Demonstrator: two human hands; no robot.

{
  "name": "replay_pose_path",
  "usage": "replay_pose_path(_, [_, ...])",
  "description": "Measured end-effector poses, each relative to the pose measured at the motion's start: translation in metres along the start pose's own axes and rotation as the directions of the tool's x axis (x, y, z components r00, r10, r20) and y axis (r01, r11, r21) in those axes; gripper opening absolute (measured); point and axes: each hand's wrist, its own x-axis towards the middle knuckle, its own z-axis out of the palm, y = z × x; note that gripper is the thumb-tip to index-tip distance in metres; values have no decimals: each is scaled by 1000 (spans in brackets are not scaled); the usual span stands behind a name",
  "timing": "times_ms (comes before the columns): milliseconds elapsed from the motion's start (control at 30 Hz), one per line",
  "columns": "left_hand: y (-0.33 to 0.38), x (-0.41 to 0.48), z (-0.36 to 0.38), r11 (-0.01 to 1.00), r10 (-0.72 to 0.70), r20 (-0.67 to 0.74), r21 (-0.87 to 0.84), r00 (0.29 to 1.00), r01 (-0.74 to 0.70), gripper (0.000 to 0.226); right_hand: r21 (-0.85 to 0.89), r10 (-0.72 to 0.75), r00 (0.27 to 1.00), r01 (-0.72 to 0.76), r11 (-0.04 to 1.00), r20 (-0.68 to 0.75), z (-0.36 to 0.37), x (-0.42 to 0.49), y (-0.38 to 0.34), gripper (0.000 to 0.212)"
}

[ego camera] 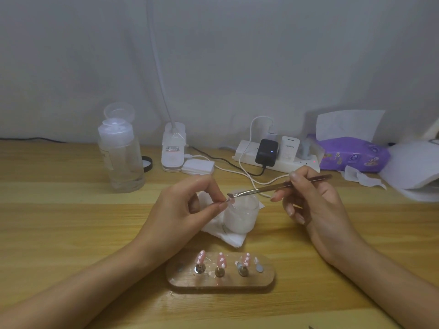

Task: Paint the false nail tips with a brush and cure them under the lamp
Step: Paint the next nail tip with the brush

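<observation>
The nail tip (pixel 229 200) was held directly above the near-left rim of the frosted jar (pixel 242 217). The left hand (pixel 190 207) pinched it between thumb and forefinger; the other fingers were curled behind. The tip itself was too small to show its colour clearly.

The brush (pixel 268 187) lay at a shallow angle across the top of the jar, bristles at the left end touching the nail tip, handle running up and to the right. The right hand (pixel 313 200), to the right of the jar, gripped the handle between thumb and forefinger, with the remaining fingers loosely curled below it.

The jar stood on a crumpled white tissue (pixel 234 239), which spread out toward the near side. Nearer the person than the jar, a wooden stand (pixel 221 282) lay on the table (pixel 71 222) and carried three pink painted tips (pixel 221 260) with pale dots, upright on metal pegs.

Left of and beyond the jar stood a clear bottle (pixel 122 160) with its flip cap open. Beyond the jar, near the wall, were the white clip-on lamp (pixel 173 148) with its neck rising upward, a stack of cotton pads (pixel 198 166) just beside it, and a power strip (pixel 244 148) with plugs inserted. Far right of the jar lay a purple tissue pack (pixel 354 154).
</observation>
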Motion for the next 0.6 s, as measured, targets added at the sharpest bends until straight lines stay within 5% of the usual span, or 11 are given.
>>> replay_pose_path(600, [-2,0,1,1000,-2,-1,-30,1000,2,10,-15,12,998,-13,1000,-62,-3,2,2,20])
